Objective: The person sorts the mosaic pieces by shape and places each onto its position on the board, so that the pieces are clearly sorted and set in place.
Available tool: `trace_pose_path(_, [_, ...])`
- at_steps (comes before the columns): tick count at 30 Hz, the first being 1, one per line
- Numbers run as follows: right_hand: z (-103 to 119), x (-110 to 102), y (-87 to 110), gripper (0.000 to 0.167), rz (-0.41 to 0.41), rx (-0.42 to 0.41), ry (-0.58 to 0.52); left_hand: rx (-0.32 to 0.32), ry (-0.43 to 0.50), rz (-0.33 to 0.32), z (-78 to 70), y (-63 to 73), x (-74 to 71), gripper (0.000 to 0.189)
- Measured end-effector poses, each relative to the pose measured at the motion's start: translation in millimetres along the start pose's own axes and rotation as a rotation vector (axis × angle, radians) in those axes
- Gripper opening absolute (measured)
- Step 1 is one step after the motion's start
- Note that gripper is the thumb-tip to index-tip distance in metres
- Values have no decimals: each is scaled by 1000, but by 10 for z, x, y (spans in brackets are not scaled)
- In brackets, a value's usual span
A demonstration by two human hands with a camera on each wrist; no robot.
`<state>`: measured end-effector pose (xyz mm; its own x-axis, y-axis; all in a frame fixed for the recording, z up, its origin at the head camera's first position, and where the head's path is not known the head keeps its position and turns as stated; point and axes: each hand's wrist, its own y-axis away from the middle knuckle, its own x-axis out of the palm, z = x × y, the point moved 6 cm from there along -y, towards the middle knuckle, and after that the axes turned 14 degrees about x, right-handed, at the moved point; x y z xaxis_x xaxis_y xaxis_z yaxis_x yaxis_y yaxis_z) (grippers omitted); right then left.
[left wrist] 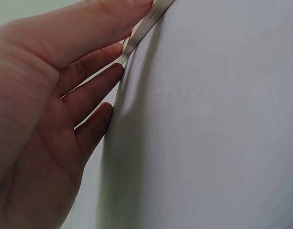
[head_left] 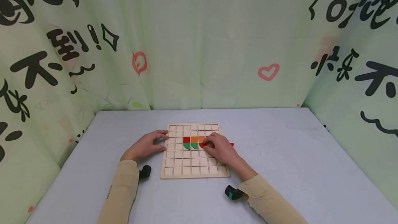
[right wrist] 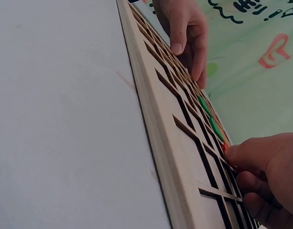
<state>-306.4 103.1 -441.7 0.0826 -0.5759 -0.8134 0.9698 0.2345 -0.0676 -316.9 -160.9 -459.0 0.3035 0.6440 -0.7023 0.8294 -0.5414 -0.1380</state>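
A wooden grid board (head_left: pixel 177 172) lies on the table. My left hand (head_left: pixel 150 144) rests at its left edge, thumb and fingers spread against the frame; the left wrist view shows those fingers fairly straight. Over the right half, my right hand (head_left: pixel 222 148) pinches a red piece (head_left: pixel 201 145) with thumb and curled fingers, at the grid; the hand hides part of it. Left of it sit two green quarter-round pieces (head_left: pixel 187 146). In the row above are a red square (head_left: pixel 186 139) and orange squares (head_left: pixel 194 139). Another bit of red (head_left: pixel 231 144) shows beyond the right hand.
The board stands on a white table (head_left: pixel 273 141). Pale green curtains (head_left: pixel 174 44) with black writing and pink hearts enclose it at the back and sides. A small black camera (head_left: pixel 145 172) sits by the left wrist, another (head_left: pixel 233 193) by the right.
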Motion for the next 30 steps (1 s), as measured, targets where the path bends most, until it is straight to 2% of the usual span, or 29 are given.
trace_pose_path(11, [35,-7,10,14,8,-37,17,5,-2,3,-10,7,-1,46])
trace_pose_path(23, [5,-15,25,15,-9,-19,14,0,-9,1,-12,-7,-2,46])
trace_pose_path(30, [-55,-116,66,15,-38,32,-36,0,-12,3,4,-8,5,46])
